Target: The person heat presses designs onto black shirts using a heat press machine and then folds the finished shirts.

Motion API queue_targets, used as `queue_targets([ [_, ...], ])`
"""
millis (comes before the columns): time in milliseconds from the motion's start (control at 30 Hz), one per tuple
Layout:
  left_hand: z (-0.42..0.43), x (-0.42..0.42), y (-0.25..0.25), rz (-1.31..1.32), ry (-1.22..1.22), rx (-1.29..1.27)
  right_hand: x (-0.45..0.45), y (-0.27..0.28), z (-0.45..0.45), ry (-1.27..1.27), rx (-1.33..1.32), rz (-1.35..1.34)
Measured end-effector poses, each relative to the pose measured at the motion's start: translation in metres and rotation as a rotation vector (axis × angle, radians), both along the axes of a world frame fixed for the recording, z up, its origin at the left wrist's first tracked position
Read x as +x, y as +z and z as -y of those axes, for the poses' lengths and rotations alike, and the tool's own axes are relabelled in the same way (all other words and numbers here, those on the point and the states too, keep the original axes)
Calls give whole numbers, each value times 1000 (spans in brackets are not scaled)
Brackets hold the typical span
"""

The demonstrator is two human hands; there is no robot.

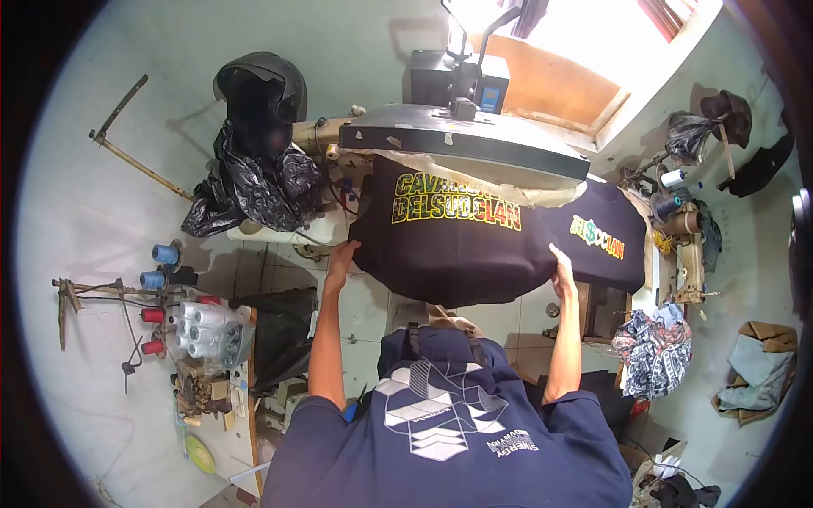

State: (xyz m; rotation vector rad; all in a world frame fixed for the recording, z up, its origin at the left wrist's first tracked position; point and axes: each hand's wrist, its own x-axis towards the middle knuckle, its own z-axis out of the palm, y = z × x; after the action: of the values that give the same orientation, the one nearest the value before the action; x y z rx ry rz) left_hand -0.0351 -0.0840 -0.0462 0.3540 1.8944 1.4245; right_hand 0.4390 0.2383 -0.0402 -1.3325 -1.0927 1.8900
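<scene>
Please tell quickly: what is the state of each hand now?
Left hand: closed, holding the black cloth by its edge.
Right hand: closed, at its opposite edge.

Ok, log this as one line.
left hand: grips black garment at left; right hand: grips it at right; lettering: facing up; press: over garment's far side

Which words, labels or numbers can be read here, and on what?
"CAVA…" (rest unclear), "DELSUD.CL4N": middle black fabric
"…CLAN" (start unclear): black fabric at right
"SYNERGY": navy shirt; its other small lettering is unreadable
Too small to read: blue display
</scene>
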Motion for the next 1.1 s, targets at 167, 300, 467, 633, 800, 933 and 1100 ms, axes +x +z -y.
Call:
queue_targets([
  [167,-32,-8,16,-107,-96,-56,-8,10,-28,178,-34,69],
  [300,-56,-44,3,-89,-277,53,-40,53,-23,53,-15,390],
  [467,-98,-51,16,-53,-266,3,-51,0,-90,438,319,433],
  [633,-142,-94,-35,-231,-325,-26,-73,-42,-117,280,413,521],
  [800,-183,-117,-69,-685,-438,148,-82,-38,-112,158,409,630],
  [933,-201,-122,-70,-651,-428,156,-86,-40,-115,84,396,694],
  [1100,-201,-123,-72,-592,-428,135,-91,-45,-120,23,378,761],
])
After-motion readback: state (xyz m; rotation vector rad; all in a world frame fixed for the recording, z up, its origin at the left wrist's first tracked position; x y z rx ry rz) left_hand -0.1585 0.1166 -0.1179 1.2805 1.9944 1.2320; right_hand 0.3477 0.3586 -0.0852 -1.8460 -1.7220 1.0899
